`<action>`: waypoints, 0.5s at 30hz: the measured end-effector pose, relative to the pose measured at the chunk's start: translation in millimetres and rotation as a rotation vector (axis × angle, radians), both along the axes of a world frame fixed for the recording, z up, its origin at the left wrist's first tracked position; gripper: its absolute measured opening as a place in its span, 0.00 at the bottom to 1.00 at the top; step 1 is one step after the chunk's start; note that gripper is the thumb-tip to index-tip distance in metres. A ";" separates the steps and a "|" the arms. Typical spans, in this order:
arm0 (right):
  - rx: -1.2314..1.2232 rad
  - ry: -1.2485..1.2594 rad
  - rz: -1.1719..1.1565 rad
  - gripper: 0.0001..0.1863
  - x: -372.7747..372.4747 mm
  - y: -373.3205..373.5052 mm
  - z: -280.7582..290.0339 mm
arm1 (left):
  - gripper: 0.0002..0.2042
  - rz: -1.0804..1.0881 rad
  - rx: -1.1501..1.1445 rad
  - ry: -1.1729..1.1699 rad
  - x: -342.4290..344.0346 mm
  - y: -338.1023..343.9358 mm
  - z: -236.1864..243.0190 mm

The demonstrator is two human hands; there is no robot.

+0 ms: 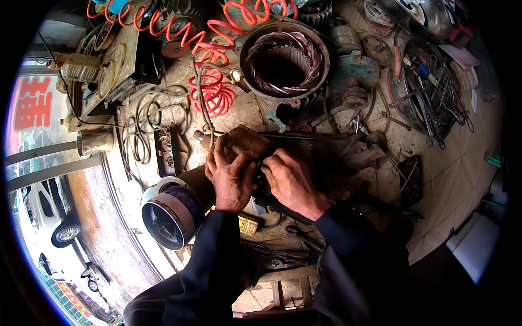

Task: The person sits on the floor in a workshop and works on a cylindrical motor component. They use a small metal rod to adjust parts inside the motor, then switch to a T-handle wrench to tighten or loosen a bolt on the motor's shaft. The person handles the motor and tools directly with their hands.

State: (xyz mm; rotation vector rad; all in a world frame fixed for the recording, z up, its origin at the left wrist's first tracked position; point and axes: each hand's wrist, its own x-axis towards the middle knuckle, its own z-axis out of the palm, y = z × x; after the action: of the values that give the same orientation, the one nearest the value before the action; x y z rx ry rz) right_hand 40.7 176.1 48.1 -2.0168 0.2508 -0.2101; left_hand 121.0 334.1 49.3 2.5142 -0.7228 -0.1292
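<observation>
Side by side in the middle, both my hands work close over a dark, greasy assembly whose kind I cannot make out. The fingers of my left hand [231, 182] are bent, with the thumb near the edge of a brown, worn block [247, 142]. My right hand [291, 179] has its fingertips pinched together just beside the left thumb. Whatever lies between the fingertips is hidden by them. Left of my left wrist lies a metal cylinder with an open round end [166, 220]. A small yellow box [248, 225] shows beside the left sleeve.
A motor stator with copper windings [253, 65] stands beyond my hands, near a coiled red air hose [209, 98]. Right of it are a greenish motor part [356, 70] and a round tray of tools [399, 108]. Pliers [302, 237] lie close in front; a grey rag [356, 151] lies rightward.
</observation>
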 end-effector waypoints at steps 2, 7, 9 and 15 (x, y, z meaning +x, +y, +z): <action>0.016 0.004 -0.009 0.05 0.9 0.8 0.6 | 0.16 0.001 0.004 0.002 0.3 0.4 1.7; 0.050 -0.010 -0.038 0.06 0.6 2.2 -0.3 | 0.16 0.004 0.010 0.003 0.0 0.5 2.1; 0.032 -0.035 -0.058 0.06 1.4 2.7 0.2 | 0.16 0.002 0.007 0.004 0.2 0.2 2.5; -0.053 -0.023 -0.019 0.06 0.1 2.6 -2.8 | 0.16 0.000 0.002 0.001 -0.1 -0.7 1.8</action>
State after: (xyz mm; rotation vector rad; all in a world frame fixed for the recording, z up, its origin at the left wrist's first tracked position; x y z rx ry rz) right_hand 40.9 178.7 45.3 -2.0637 0.2527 -0.2536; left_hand 120.9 333.4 51.1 2.5159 -0.7230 -0.1319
